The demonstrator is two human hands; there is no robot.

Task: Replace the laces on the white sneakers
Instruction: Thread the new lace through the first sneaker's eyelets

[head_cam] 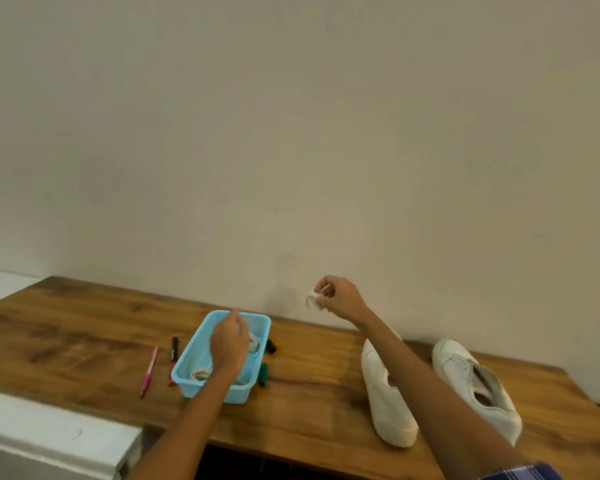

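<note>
Against a plain pale wall point(291, 133) runs a long wooden table point(84, 334), and everything in play sits on its top. Toward the right end lie the two white sneakers: the right sneaker point(478, 386) rests with its toe toward the wall and its opening gaping, its eyelets showing bare, while the left sneaker point(388, 403) lies just beside it, partly crossed by the person's right forearm. Left of the shoes, well apart from them, stands a light blue plastic basket point(194, 362) holding pale coiled laces point(200, 374). The left hand point(227, 344) hangs over the basket with its fingers curled downward; whether it grips anything cannot be told, since the back of the hand hides the fingertips. The right hand point(340, 297) is raised above the table near the wall, between basket and sneakers, its fingers pinched shut on a small loop of white lace point(313, 301), which is blurred. Beside the basket lie smaller things: a black and red marker point(174, 358) and a pink pen point(149, 372) to its left, a green marker point(263, 374) and a black marker point(271, 346) to its right.
</note>
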